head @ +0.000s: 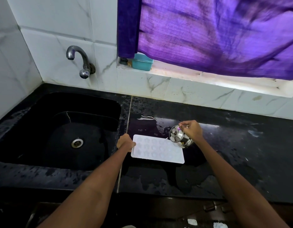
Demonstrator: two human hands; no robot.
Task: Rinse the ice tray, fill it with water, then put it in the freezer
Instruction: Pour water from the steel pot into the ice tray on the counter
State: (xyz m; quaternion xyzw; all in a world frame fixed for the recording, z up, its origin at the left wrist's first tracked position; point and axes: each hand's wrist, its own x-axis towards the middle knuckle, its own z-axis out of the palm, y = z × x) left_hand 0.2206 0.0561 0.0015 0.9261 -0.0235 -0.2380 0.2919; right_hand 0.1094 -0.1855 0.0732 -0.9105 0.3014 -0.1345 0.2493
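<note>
No legible brand or writing anywhere; nearest, the white ice tray (158, 148) lies flat on the wet black surface (241, 145) just right of the sink (60, 129), long axis running left–right and tilted slightly, cavities facing up but faint and hard to count. Left hand (125, 143) has its grip clenched on the tray's left edge, while the right hand (191, 129) grips the handle of a small steel lidded pot (179, 136) tipped over the tray's far-right corner; any water stream cannot be made out. Farther back: tap (79, 61) on the tiled wall, a teal tub (141, 62) partly hidden behind the purple curtain (216, 35).
</note>
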